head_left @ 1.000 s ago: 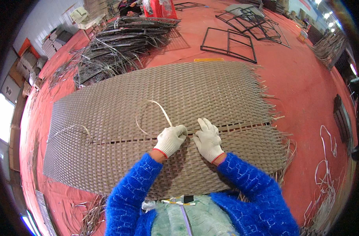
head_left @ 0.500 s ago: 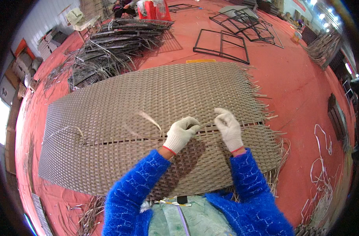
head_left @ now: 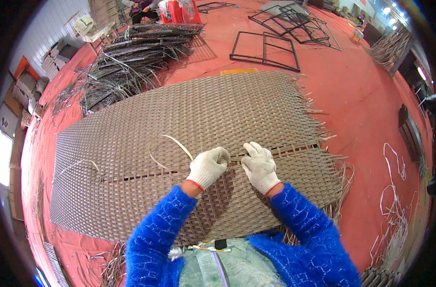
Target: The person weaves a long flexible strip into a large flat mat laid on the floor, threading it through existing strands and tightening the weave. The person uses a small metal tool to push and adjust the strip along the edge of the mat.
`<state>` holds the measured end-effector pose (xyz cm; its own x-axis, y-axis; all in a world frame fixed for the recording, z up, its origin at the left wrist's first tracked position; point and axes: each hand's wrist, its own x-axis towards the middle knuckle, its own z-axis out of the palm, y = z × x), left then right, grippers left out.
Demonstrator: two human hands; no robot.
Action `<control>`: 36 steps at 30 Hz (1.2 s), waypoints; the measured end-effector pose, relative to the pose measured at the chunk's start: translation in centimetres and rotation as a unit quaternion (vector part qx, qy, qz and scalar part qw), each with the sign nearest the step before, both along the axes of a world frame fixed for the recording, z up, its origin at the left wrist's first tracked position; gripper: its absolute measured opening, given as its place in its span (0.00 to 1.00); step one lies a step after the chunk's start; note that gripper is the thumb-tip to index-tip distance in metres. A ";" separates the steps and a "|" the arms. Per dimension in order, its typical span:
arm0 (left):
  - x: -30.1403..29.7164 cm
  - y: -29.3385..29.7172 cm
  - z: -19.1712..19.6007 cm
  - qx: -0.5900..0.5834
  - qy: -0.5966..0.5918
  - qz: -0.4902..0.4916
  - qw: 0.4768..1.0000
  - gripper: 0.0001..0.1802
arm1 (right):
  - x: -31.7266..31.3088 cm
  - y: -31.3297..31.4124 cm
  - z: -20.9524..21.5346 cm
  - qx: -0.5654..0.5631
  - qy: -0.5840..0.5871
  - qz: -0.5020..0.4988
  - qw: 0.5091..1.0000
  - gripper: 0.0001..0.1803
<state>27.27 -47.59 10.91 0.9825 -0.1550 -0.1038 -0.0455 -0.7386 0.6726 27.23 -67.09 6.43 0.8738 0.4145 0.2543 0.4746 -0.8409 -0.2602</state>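
Observation:
A wide panel of woven brown-grey plastic wicker (head_left: 194, 110) lies before me, split by a long narrow gap running left to right. My left hand (head_left: 208, 167), in a white knitted glove, is closed at this gap, pinching a thin weaving strip (head_left: 178, 143) whose pale loop curves out on its left. Close by on the right, my right hand (head_left: 260, 168), gloved too, bends its fingers down against the panel beside the gap. Its fingers are closed, but what they pinch is hidden. Farther left, another loose strip (head_left: 94, 165) sticks up from the gap.
Frayed strip ends edge the panel's right side. Behind it lie a heap of dark woven pieces (head_left: 132, 62) and black metal frames (head_left: 265, 50) on the red floor (head_left: 351, 105). White strands (head_left: 392, 205) lie at right. A person (head_left: 144, 9) sits far back near a red stool (head_left: 184, 12).
Both hands have moved slightly left, and my right hand has come lower and nearer the left, its fingers down at the gap. The strip's loop has opened wider beside my left hand.

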 end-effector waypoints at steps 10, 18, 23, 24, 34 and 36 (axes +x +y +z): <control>0.5 0.7 -3.0 0.005 -0.003 -0.031 1.000 0.07 | -0.1 1.3 -2.3 0.083 -0.017 -0.046 0.995 0.10; 1.2 -2.1 -2.0 0.085 -0.064 -0.073 0.992 0.09 | 1.5 0.3 -2.3 0.293 -0.025 -0.096 0.951 0.06; 2.2 -5.4 -1.7 0.035 -0.115 -0.092 0.988 0.10 | 2.8 -5.4 -0.2 0.367 -0.161 -0.184 0.898 0.06; 2.4 -5.8 -1.7 -0.045 -0.094 -0.105 0.989 0.10 | 2.7 -6.1 0.0 0.452 -0.097 -0.185 0.867 0.05; 2.5 -4.1 -0.6 -0.032 0.023 -0.029 0.999 0.11 | 0.8 -4.7 -0.2 0.077 -0.064 0.001 0.995 0.07; 2.2 -4.1 -0.5 0.023 0.001 -0.039 0.999 0.10 | 0.5 -4.3 -0.3 0.046 -0.099 -0.007 0.994 0.07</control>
